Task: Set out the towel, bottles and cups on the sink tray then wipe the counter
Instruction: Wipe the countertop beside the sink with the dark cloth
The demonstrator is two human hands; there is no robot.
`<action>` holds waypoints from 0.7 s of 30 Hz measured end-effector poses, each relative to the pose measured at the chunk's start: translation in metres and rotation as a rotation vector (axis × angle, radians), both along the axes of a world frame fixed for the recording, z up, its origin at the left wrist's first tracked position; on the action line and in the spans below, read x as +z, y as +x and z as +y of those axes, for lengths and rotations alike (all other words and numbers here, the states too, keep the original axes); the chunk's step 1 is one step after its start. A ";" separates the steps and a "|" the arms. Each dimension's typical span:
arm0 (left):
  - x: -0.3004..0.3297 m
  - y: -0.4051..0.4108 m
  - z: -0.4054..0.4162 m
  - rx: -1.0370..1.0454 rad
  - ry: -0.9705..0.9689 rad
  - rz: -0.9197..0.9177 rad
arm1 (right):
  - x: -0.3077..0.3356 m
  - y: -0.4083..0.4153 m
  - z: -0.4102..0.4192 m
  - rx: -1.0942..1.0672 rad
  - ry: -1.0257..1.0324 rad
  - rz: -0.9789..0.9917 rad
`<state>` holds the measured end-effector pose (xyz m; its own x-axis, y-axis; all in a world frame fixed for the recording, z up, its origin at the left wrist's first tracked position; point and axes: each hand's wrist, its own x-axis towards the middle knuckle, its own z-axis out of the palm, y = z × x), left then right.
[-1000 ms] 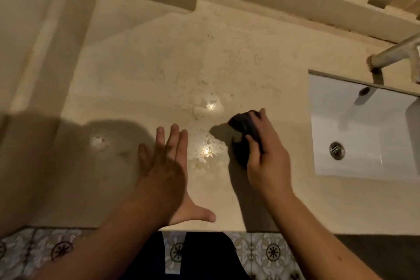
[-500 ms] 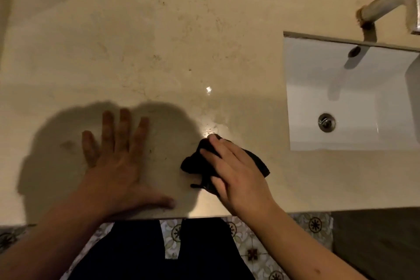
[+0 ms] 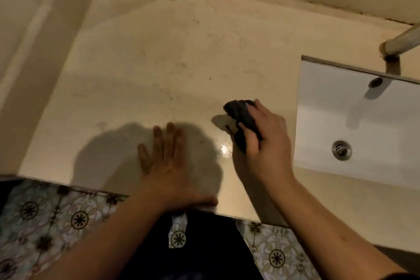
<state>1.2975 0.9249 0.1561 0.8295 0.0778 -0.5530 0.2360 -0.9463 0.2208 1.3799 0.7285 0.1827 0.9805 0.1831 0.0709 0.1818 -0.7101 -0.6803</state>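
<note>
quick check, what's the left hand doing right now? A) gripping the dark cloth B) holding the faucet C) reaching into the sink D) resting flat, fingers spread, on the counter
D: the left hand lies palm-down with fingers spread on the counter near its front edge, while the right hand holds the dark cloth.

beige walls (image 3: 34,29), patterned floor tiles (image 3: 45,223), dim light

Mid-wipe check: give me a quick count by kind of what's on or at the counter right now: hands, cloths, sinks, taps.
Hands: 2, left hand flat on the counter, right hand gripping the cloth
Dark cloth: 1
Sink: 1
Tap: 1
Total: 5
</note>
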 end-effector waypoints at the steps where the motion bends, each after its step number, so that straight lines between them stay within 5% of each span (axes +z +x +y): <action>1: -0.002 0.000 0.000 0.015 0.012 -0.016 | -0.002 -0.007 0.022 0.124 -0.001 0.043; 5: -0.008 -0.001 0.002 0.030 0.007 -0.076 | -0.026 -0.054 0.055 0.372 -0.240 0.140; 15: -0.009 -0.003 0.007 -0.035 0.052 -0.119 | -0.027 -0.061 -0.046 -0.057 -0.316 0.067; 21: -0.004 -0.008 0.010 -0.055 -0.022 -0.157 | 0.000 -0.038 -0.048 -0.427 -0.127 0.079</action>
<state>1.2895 0.9352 0.1518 0.9085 0.0194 -0.4174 0.1451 -0.9514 0.2717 1.3415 0.6807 0.1827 0.9717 -0.2361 -0.0041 -0.1942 -0.7891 -0.5828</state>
